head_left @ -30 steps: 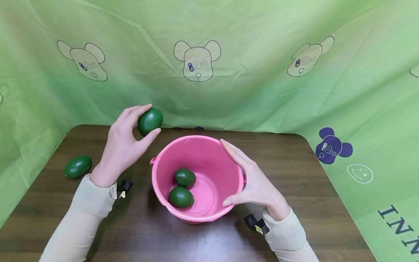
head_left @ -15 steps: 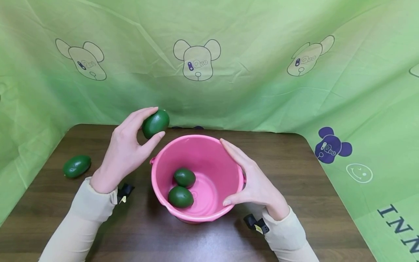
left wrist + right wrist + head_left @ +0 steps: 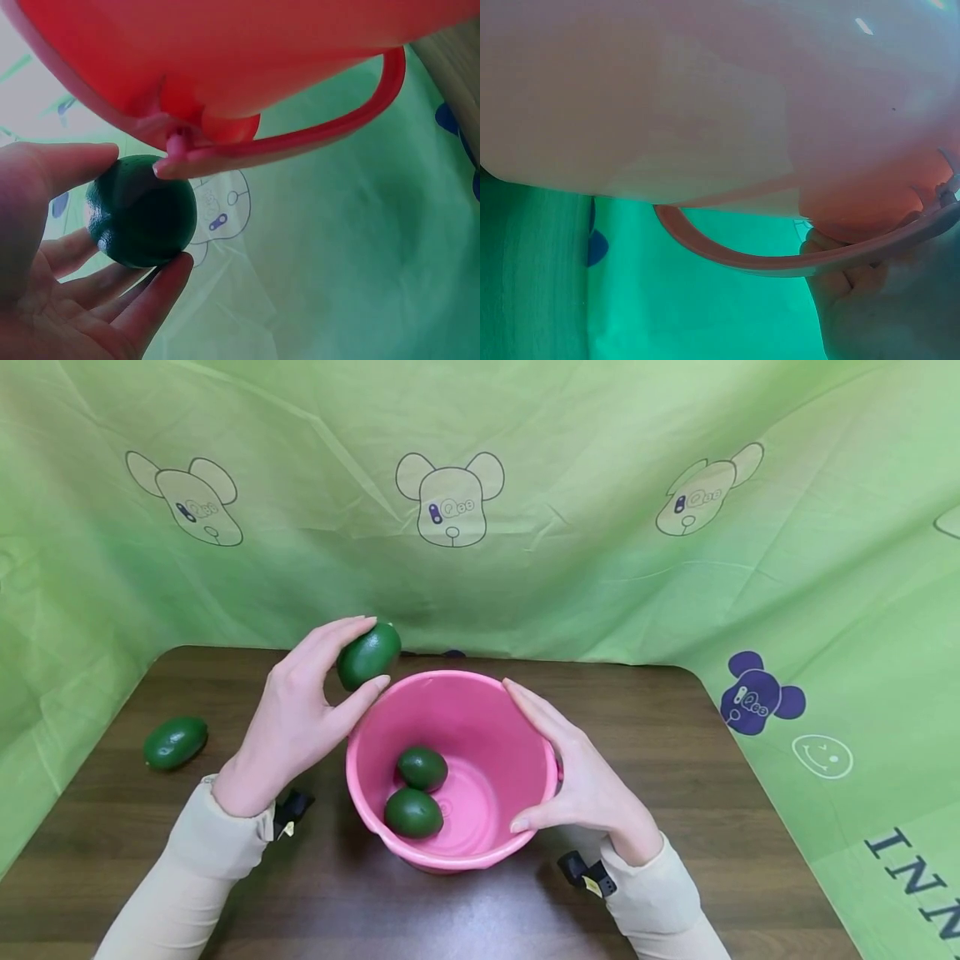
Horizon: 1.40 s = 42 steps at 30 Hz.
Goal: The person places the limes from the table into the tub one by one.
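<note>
My left hand (image 3: 300, 706) pinches a glossy dark-green avocado (image 3: 369, 657) between thumb and fingers, at the far left of the pink bucket's rim. In the left wrist view this avocado (image 3: 141, 211) is beside the bucket's handle joint. The pink bucket (image 3: 495, 718) stands upright on the table, and two avocados lie inside it, one (image 3: 422, 768) behind the other (image 3: 413, 812). My right hand (image 3: 581, 768) grips the bucket's right side, thumb on the front rim and fingertips at the back rim. In the right wrist view, the handle (image 3: 757, 262) crosses in front of the fingers.
Another avocado (image 3: 176, 743) lies on the left part of the wooden table (image 3: 660, 760). A green cloth (image 3: 555, 585) printed with bear heads hangs behind and along both sides of the table.
My left hand has carried the avocado to the right and slightly nearer, up to the bucket's rim. My right hand and the bucket have stayed in place.
</note>
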Tool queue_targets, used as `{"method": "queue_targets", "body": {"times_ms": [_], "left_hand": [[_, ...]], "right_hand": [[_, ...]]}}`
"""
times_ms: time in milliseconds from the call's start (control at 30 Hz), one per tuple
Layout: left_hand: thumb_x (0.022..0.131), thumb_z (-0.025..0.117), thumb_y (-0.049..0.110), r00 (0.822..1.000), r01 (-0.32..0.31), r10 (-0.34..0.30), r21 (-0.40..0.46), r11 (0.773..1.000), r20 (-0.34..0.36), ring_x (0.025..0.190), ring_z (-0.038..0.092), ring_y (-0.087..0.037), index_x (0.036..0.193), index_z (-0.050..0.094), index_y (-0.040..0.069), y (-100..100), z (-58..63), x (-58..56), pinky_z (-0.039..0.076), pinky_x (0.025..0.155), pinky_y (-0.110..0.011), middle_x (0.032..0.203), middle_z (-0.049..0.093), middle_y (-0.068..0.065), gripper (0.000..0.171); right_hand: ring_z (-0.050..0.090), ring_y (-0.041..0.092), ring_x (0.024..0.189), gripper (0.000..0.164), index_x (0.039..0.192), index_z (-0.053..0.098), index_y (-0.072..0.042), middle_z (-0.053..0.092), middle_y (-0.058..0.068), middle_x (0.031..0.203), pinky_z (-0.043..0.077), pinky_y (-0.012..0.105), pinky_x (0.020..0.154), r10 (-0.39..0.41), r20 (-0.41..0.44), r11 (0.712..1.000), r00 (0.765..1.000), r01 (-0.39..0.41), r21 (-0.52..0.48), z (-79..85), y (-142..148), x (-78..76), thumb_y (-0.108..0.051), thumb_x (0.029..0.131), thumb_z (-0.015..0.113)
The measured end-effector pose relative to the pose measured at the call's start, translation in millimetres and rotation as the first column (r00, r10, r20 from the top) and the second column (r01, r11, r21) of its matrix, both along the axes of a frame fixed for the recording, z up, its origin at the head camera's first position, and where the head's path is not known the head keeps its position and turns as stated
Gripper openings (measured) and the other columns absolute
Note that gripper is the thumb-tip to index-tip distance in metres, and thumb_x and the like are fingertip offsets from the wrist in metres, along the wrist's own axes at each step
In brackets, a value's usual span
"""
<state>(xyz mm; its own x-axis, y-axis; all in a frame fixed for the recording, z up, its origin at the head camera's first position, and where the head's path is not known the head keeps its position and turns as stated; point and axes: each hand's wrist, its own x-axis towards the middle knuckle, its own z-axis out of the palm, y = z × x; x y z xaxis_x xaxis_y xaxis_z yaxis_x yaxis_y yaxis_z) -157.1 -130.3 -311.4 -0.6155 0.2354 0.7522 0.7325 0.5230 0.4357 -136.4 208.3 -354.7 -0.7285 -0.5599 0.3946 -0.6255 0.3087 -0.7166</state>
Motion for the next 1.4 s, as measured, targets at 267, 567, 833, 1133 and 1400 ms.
{"method": "queue_targets", "body": {"times_ms": [267, 567, 833, 1133, 1400], "left_hand": [[0.083, 0.086, 0.011, 1.0, 0.02, -0.02, -0.014, 1.0, 0.015, 0.125, 0.058, -0.024, 0.14, 0.06, 0.007, 5, -3.0, 6.0, 0.051, 0.099, -0.037, 0.14, 0.059, -0.006, 0.063], [0.083, 0.085, 0.013, 0.999, 0.047, -0.046, -0.04, 0.998, 0.029, 0.125, 0.057, -0.022, 0.141, 0.06, 0.008, 11, -6.1, 12.1, 0.052, 0.096, -0.037, 0.141, 0.058, -0.005, 0.063], [0.082, 0.087, 0.013, 0.996, 0.076, -0.074, -0.059, 0.995, 0.04, 0.123, 0.058, -0.022, 0.142, 0.06, 0.008, 16, -6.4, 18.0, 0.055, 0.085, -0.034, 0.142, 0.057, -0.005, 0.065], [0.082, 0.087, 0.017, 0.992, 0.12, -0.117, -0.057, 0.991, 0.055, 0.128, 0.055, -0.022, 0.142, 0.06, 0.009, 21, -4.6, 23.9, 0.049, 0.101, -0.035, 0.142, 0.057, -0.006, 0.066], [0.081, 0.088, 0.015, 0.987, 0.152, -0.149, -0.052, 0.987, 0.067, 0.13, 0.054, -0.022, 0.141, 0.06, 0.008, 24, -6.4, 28.5, 0.047, 0.103, -0.034, 0.142, 0.057, -0.006, 0.066]], "right_hand": [[0.033, 0.027, 0.146, 0.13, 0.162, 0.028, -0.012, 0.029, 0.005, 0.164, 0.035, 0.034, 0.112, 0.001, 0.0, 1.0, 1.0, -0.001, 0.0, -0.4, 0, 0.1, -0.063, 0.061, 0.092], [0.033, 0.027, 0.146, 0.131, 0.162, 0.028, -0.012, 0.029, 0.006, 0.164, 0.035, 0.035, 0.113, 0.007, -0.005, 1.0, 1.0, -0.007, 0.001, -0.7, 0, -0.9, -0.06, 0.06, 0.094], [0.032, 0.028, 0.146, 0.13, 0.162, 0.028, -0.011, 0.029, 0.006, 0.164, 0.035, 0.035, 0.112, 0.003, -0.012, 1.0, 1.0, -0.003, 0.004, -1.4, 1, -0.4, -0.065, 0.062, 0.091], [0.031, 0.026, 0.146, 0.131, 0.163, 0.028, -0.014, 0.028, 0.004, 0.164, 0.036, 0.037, 0.112, -0.005, 0.004, 1.0, 1.0, 0.005, 0.01, -1.6, 1, 0.0, -0.062, 0.059, 0.094], [0.03, 0.026, 0.147, 0.131, 0.163, 0.028, -0.015, 0.028, 0.004, 0.165, 0.035, 0.038, 0.112, -0.007, 0.006, 1.0, 1.0, 0.006, 0.008, -1.9, 1, 0.0, -0.062, 0.059, 0.094]]}}
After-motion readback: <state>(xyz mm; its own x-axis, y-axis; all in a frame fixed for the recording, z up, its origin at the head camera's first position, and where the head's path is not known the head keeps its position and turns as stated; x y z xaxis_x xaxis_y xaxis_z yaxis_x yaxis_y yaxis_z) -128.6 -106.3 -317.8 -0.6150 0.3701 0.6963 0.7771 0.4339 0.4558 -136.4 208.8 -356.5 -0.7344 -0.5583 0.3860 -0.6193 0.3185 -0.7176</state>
